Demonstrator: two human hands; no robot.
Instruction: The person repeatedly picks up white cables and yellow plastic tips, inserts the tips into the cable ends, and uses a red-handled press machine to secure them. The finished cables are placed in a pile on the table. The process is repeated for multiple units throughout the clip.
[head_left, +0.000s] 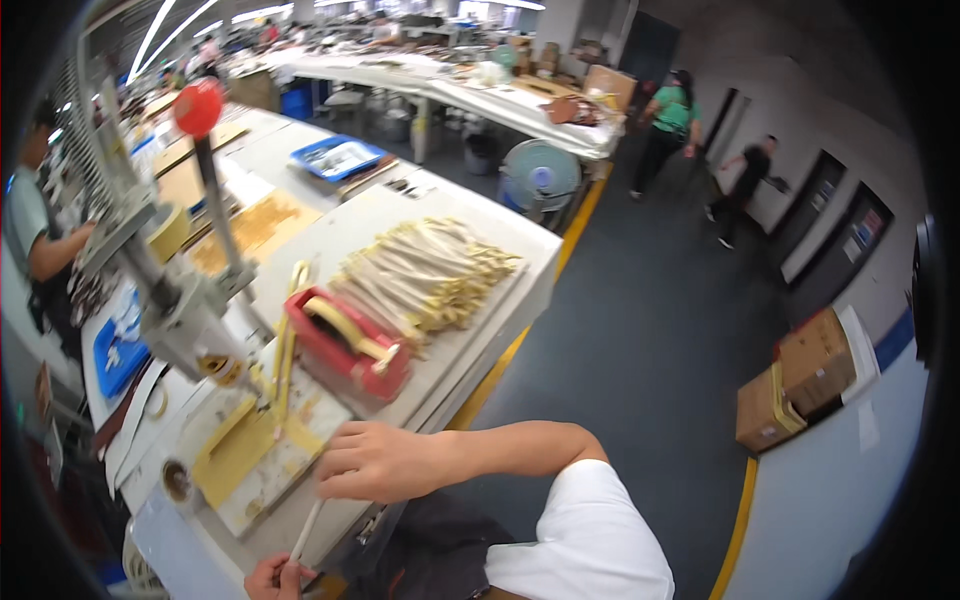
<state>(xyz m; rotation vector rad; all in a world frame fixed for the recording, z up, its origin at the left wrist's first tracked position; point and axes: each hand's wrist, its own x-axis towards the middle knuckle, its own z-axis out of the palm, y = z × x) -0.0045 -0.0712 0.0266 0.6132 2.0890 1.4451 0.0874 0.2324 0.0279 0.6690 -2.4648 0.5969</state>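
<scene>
My left hand (pixel 275 578), low in the view, pinches one end of a thin pale strip (pixel 308 530). The strip's upper end runs under my right hand (pixel 370 462), whose fingers curl round it beside the bench edge. Just ahead of the right hand is a hand press (pixel 190 320) with a red ball (pixel 198 108) on its lever. Under the press lies a yellow pad (pixel 228 455) on a pale board. A red tape dispenser (pixel 348 345) stands right of the press. Beyond it lies a heap of similar pale strips with yellow ends (pixel 425 270).
A tape roll (pixel 178 480) sits left of the pad. Blue trays (pixel 338 156) rest on the benches. A fan (pixel 541 174) stands past the bench corner. Cartons (pixel 815 365) are at right. Two people walk the aisle (pixel 640 330); another person (pixel 40 220) stands at left.
</scene>
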